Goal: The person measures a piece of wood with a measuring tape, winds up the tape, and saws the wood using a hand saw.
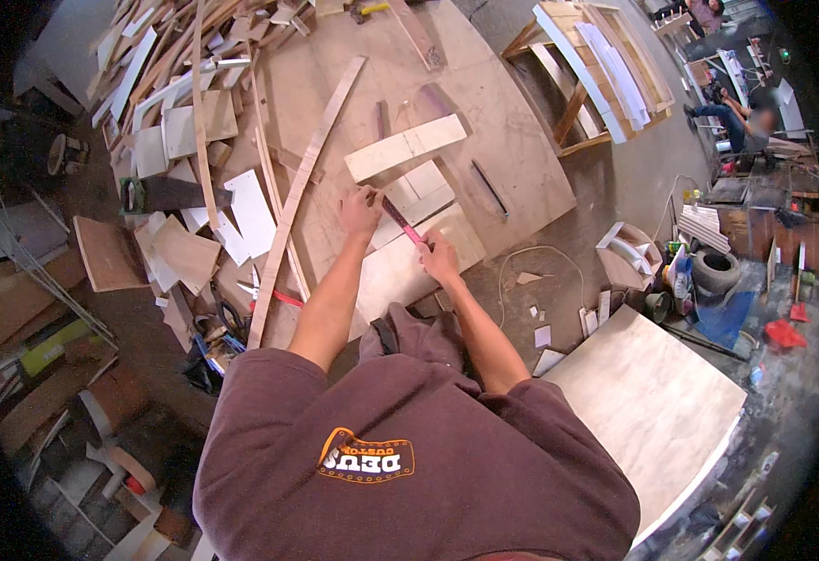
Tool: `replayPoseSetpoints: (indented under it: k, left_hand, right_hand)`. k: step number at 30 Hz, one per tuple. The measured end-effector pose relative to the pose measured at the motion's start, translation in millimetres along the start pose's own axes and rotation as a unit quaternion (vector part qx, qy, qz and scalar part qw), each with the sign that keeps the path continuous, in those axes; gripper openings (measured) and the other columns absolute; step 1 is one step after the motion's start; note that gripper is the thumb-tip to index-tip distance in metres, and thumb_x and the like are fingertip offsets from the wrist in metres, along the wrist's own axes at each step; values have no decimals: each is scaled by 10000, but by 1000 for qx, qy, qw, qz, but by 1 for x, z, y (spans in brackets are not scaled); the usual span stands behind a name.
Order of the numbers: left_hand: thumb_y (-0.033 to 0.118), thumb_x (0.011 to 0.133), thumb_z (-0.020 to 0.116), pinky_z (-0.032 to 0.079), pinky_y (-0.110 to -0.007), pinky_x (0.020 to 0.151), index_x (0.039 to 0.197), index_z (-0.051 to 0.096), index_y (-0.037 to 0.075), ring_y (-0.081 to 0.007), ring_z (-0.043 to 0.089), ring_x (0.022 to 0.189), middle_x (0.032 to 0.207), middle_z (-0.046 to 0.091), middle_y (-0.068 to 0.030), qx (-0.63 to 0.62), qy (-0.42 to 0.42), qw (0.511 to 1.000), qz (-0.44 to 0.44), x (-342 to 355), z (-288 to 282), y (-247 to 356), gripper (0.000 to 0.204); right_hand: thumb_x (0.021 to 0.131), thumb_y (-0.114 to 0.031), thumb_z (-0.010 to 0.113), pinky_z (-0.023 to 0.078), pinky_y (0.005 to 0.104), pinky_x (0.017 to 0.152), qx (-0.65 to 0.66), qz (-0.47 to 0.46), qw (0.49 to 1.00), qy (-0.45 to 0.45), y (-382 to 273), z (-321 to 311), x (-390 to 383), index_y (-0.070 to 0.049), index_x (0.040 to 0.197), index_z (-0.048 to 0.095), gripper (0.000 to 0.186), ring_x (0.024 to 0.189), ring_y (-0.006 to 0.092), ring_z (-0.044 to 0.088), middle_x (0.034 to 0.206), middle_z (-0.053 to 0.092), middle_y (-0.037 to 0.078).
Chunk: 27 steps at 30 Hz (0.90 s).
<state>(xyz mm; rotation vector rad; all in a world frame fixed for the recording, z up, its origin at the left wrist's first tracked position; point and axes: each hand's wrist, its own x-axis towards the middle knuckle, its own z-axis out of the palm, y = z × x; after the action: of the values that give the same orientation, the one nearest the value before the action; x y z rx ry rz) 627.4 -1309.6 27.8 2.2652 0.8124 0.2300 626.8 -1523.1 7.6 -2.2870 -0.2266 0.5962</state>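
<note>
My right hand (pixel 439 254) is closed around the red near end of a narrow red-and-dark strip-like tool (pixel 398 219); its exact kind is too small to tell. At its dark far end, the fingers of my left hand (pixel 360 213) are pinched together. The tool slants over small pale wooden pieces (pixel 425 192) and a wider pale board (pixel 391 279) at the near edge of the worktable (pixel 531 178). Just beyond lies a pale wooden block (pixel 408 148). A thin dark rod (pixel 490 190) rests to the right of the pieces.
A long wooden strip (pixel 308 187) crosses the table left of my hands. Scrap wood (pixel 171 84) is heaped at the far left, near a handsaw (pixel 171 194). A wooden frame (pixel 596 75) stands at the far right; a pale panel (pixel 653 393) is near right. Another person (pixel 741 126) sits far off.
</note>
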Motion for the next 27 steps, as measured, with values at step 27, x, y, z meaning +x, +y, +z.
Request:
replayPoseSetpoints:
  k: [27]
  left_hand:
    - [310,742,728,501,-352,798,907,751,161,-200,685,843,884,730,-38,-109,-105,980,-127,21,-12,-2,224]
  right_hand:
    - [920,-228,598,491,345,507,6,49,997,-61,-33,-9,-19,-107,1016,552,161,496,181,628,670,659,79]
